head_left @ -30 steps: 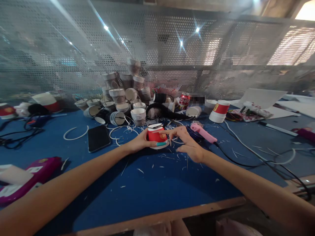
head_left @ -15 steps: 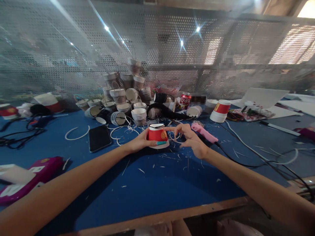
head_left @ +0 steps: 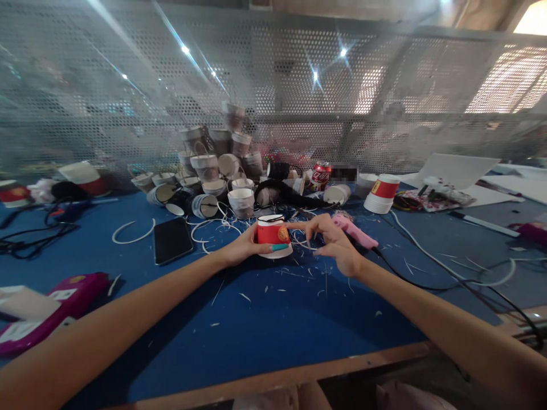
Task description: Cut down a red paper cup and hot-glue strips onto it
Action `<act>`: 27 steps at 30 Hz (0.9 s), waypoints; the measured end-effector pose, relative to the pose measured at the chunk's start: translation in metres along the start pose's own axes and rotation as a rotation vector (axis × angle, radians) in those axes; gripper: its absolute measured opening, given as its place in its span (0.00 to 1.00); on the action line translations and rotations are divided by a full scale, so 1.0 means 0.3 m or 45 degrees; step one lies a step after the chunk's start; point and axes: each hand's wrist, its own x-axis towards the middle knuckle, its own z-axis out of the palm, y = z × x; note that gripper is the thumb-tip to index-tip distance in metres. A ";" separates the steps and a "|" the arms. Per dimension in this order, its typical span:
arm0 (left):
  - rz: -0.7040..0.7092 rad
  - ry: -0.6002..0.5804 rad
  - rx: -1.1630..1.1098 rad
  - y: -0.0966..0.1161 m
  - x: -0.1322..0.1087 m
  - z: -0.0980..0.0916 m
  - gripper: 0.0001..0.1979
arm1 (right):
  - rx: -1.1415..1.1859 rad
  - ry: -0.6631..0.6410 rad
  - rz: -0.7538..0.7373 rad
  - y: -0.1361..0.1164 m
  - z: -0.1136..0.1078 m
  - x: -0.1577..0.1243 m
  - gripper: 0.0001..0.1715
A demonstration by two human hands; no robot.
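- Gripping the red paper cup (head_left: 272, 234) by its side, the left hand (head_left: 243, 247) holds it rim-down on the blue tabletop (head_left: 273, 319).
- Right hand (head_left: 333, 246) is loosely curled and grips nothing, its index fingertip at the cup.
- Pink glue gun (head_left: 355, 232) lies just behind.
- Pile of cups (head_left: 213, 165) sits farther back.

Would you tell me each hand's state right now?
Left hand: closed on the red cup.
Right hand: fingers curled beside the cup; hold cannot be told.

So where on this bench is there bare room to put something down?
Freest: the blue mat in front of the red cup, down to the wooden edge, with only paper scraps. Also the strip between the phone and the magenta case. Crowded: behind that cup, the cup pile and soda can.
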 end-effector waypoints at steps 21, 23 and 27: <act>-0.046 0.005 0.024 0.004 -0.008 0.011 0.36 | -0.221 -0.125 -0.011 -0.022 -0.021 0.004 0.16; -0.045 -0.015 0.010 0.004 -0.008 0.014 0.35 | -0.233 -0.147 -0.004 -0.024 -0.019 0.004 0.16; -0.035 -0.045 -0.005 0.001 -0.009 0.013 0.33 | -0.295 -0.156 -0.026 -0.023 -0.015 0.003 0.15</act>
